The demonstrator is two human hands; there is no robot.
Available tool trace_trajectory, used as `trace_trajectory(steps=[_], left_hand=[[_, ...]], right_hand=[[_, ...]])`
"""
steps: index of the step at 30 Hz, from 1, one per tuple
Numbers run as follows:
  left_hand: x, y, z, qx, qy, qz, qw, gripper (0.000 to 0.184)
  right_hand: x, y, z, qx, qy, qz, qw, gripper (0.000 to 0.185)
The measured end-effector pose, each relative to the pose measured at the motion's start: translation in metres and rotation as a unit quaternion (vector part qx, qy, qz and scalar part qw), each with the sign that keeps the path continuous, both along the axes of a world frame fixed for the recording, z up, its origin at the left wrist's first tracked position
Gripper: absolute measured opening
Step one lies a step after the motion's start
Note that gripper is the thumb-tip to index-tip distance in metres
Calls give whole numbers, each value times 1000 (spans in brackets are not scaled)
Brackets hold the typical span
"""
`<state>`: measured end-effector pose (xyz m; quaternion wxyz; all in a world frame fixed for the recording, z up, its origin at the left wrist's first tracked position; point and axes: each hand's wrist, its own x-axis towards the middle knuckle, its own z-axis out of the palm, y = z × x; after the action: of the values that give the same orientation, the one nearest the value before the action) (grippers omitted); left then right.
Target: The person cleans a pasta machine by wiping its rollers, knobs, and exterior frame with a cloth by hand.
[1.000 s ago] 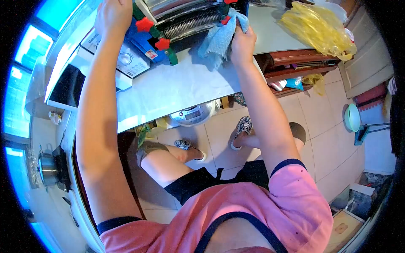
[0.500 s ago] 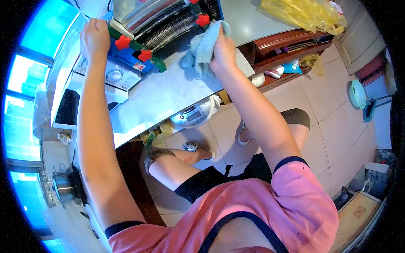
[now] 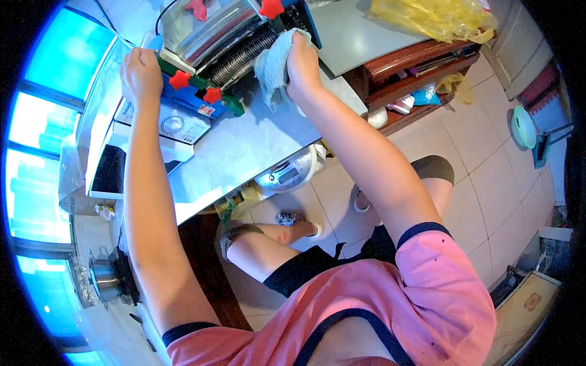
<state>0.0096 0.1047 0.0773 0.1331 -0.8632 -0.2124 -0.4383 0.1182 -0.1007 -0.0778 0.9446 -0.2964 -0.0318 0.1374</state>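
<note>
A blue machine (image 3: 186, 97) with red star-shaped knobs, a grooved metal roller (image 3: 244, 58) and a clear cover (image 3: 204, 30) stands at the top of the head view; it looks like a noodle machine. My right hand (image 3: 303, 67) grips a light blue cloth (image 3: 273, 67) by the right end of the roller. Part of the cloth hangs down over the counter. My left hand (image 3: 143, 74) is closed at the machine's left end, by a pale blue piece (image 3: 152, 41). Whatever lies inside those fingers is hidden.
A white microwave (image 3: 177, 125) sits on the counter (image 3: 244, 143) below the machine. Under the counter edge is a silver rice cooker (image 3: 290, 174). A yellow plastic bag (image 3: 433, 21) lies above a brown shelf (image 3: 406, 61). At left stands a metal pot (image 3: 104, 277).
My right hand has moved the cloth left and slightly up, closer to the roller. My left hand stays at the machine's left end. The whole view has shifted slightly.
</note>
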Motion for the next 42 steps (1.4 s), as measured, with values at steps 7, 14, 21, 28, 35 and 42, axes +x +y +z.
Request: trace_trajectory(steps=[7, 14, 21, 28, 35, 42], left_hand=[[-1, 0, -3, 3, 0, -10, 1000, 32], [-3, -7, -2, -13, -11, -3, 1000, 31], [-2, -11, -1, -14, -8, 12, 1000, 32], [-2, -10, -1, -11, -6, 25, 1000, 33], [-2, -11, -5, -18, -32, 11, 999, 32], [-1, -10, -4, -6, -40, -2, 999, 32]], right_hand=[[20, 6, 13, 47, 96, 39, 993, 23], [18, -26, 12, 6, 21, 181, 983, 28], [33, -11, 15, -143, 26, 136, 980, 28], [17, -28, 21, -67, 27, 185, 980, 27], [21, -26, 35, -175, -16, 167, 970, 27], [16, -28, 29, -138, -22, 138, 981, 26]])
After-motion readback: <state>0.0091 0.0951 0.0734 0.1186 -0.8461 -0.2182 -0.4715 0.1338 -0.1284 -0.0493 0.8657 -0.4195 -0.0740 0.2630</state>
